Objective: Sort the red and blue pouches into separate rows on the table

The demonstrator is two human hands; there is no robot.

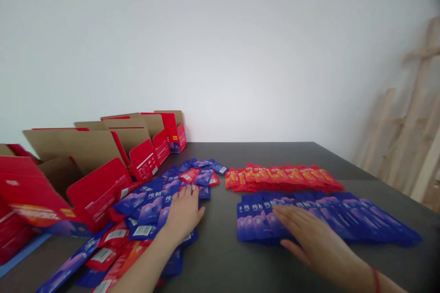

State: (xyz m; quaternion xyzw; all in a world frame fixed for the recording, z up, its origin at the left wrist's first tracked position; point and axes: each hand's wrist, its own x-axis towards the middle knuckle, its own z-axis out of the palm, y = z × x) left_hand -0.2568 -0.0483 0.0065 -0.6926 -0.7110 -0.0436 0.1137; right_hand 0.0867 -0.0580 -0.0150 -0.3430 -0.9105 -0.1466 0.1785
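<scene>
My left hand (pixel 183 214) lies palm down, fingers spread, on a loose heap of blue and red sachets (pixel 151 210) left of centre. My right hand (pixel 305 233) rests flat with fingers stretched out on the left end of a neat overlapping row of blue sachets (pixel 330 219). Behind that row runs a similar row of red-orange sachets (pixel 285 177). Neither hand grips anything that I can see.
Several open red cardboard cartons (pixel 103 165) with brown flaps stand along the left side of the dark table (pixel 223 252). A white wall rises behind. Pale wooden frames (pixel 412 123) lean at the far right.
</scene>
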